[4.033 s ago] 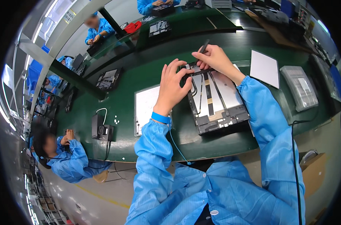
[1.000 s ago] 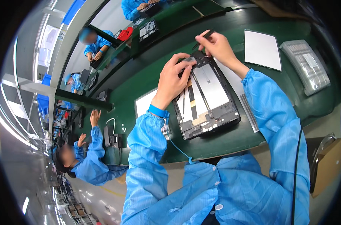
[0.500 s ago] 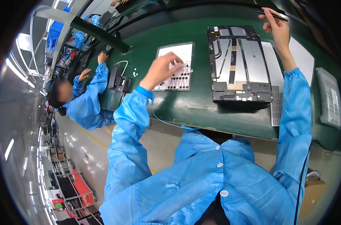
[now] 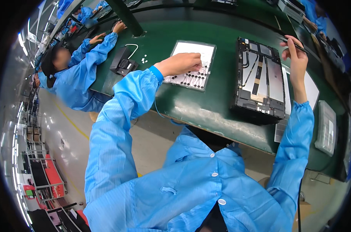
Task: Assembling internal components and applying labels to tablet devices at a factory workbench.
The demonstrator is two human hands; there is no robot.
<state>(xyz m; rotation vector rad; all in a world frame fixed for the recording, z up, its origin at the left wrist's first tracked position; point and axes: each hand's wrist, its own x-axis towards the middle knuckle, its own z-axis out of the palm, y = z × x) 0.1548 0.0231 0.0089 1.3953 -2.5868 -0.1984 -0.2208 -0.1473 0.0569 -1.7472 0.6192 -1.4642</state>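
My left hand (image 4: 182,64) is over a clear-edged sheet or tray (image 4: 187,47). Its fingers are pinched together above several small round black parts with thin leads (image 4: 194,80); whether anything is between the fingertips is hidden. A blue band circles that wrist. My right hand (image 4: 297,58) is raised beside the far right corner of an opened electronic device (image 4: 274,83), holding dark tweezers (image 4: 301,48). Silver panels, black strips and cables show inside the device's black frame, which sits on a dark block or stack.
On the green bench (image 4: 160,100), a black boxy device (image 4: 123,63) with a white cable stands left, near small white bits (image 4: 144,58). White sheets (image 4: 310,87) and a clear plastic case (image 4: 326,127) lie right. A co-worker (image 4: 75,77) sits at left; a green post (image 4: 125,17) rises behind.
The left hand's fingers have closed from spread to pinched over the small parts. My right hand, still gripping the tweezers, sits lower in the picture. The whole view has shifted and tilted.
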